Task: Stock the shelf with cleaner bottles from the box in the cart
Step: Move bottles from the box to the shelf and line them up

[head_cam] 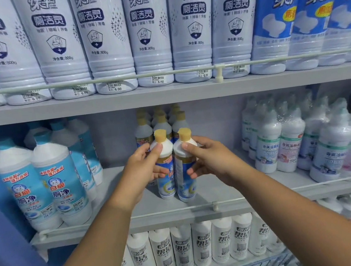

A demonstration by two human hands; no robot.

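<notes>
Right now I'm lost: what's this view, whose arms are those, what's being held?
There is no robot here. It is a single picture from a wide-angle camera worn on a person's head, looking forward and down at store shelves. The two bare arms are that person's own. The left hand grips one yellow-capped bottle and the right hand grips a second yellow-capped bottle, side by side and upright on the middle shelf. More yellow-capped bottles stand behind them. Blue-capped bottles stand to the left and shrink-wrapped packs to the right.
</notes>
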